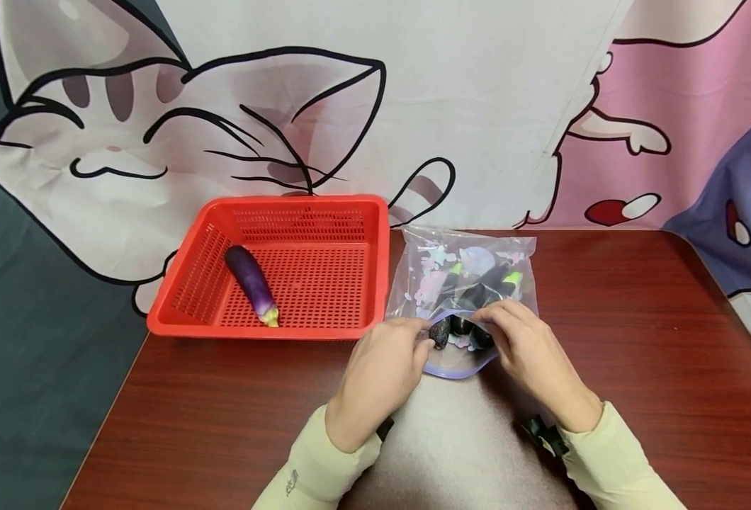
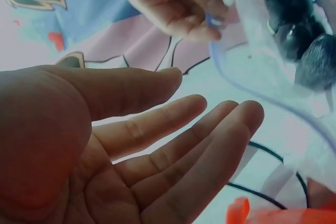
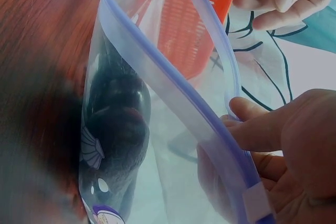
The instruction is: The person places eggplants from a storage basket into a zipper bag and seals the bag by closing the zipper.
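Note:
A clear zip bag [image 1: 455, 372] with a lilac rim and pastel prints lies on the table, its mouth gaping toward me. Inside are several dark things, among them a rough-skinned avocado [image 1: 439, 333], a glossy dark round one [image 1: 461, 325] and long dark shapes with green ends. My right hand [image 1: 535, 354] pinches the rim between thumb and fingers, near the slider, as the right wrist view shows. Beside the mouth's left side is my left hand [image 1: 382, 372], fingers loosely extended; in the left wrist view its fingertips [image 2: 249, 114] stand apart from the rim with nothing between them.
A red perforated basket [image 1: 267, 331] stands left of the bag, with one purple eggplant [image 1: 251, 283] in it. The brown wooden table [image 1: 630, 340] reaches back to a cartoon-printed cloth [image 1: 509, 106]. A dark green cloth [image 1: 44, 368] hangs at the left.

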Available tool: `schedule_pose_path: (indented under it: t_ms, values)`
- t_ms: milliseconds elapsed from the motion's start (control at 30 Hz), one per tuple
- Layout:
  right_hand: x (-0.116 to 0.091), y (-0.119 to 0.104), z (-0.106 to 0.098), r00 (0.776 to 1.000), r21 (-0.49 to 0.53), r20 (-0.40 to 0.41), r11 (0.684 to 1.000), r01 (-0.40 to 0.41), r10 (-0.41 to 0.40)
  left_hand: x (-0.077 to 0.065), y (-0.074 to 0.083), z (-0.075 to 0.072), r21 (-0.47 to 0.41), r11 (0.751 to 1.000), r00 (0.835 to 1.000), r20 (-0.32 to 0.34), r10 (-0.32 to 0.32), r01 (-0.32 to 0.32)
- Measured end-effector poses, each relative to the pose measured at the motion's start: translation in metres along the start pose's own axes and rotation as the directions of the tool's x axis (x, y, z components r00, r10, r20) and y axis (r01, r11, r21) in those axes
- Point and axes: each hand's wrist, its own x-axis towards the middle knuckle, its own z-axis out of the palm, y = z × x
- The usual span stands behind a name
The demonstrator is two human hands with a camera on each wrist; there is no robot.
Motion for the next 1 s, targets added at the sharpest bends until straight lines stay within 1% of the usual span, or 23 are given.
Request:
schedule_pose_path:
  t_ms: [167,300,500,733,933,1000]
  values:
    - [0.001,0.001,0.001,1.000,0.003,0.003,1.000,0.000,0.000,0.001,-0.007,-0.012,-0.014,0.999,0.999,-0.027,-0.033,0.033]
    - [0.001,0.000,0.001,1.000,0.005,0.009,1.000,-0.003,0.003,0.001,-0.014,-0.021,-0.017,0.998,0.996,-0.064,-0.054,0.053]
    - [0.001,0.000,0.001,1.000,0.009,0.008,1.000,-0.002,0.001,0.001,-0.022,-0.029,-0.017,0.998,0.991,-0.116,-0.067,0.066]
    - [0.000,0.000,0.001,1.000,0.000,0.010,1.000,-0.002,0.002,0.001,-0.032,-0.038,-0.045,0.996,0.982,-0.166,-0.086,0.079]
    - [0.000,0.001,0.001,1.000,-0.005,0.010,1.000,-0.007,0.007,0.001,-0.046,-0.048,-0.021,0.993,0.976,-0.187,-0.115,0.113]
    - [0.000,0.001,0.001,1.000,-0.006,0.010,1.000,-0.007,0.007,0.000,-0.051,-0.053,-0.012,0.991,0.972,-0.194,-0.136,0.137]
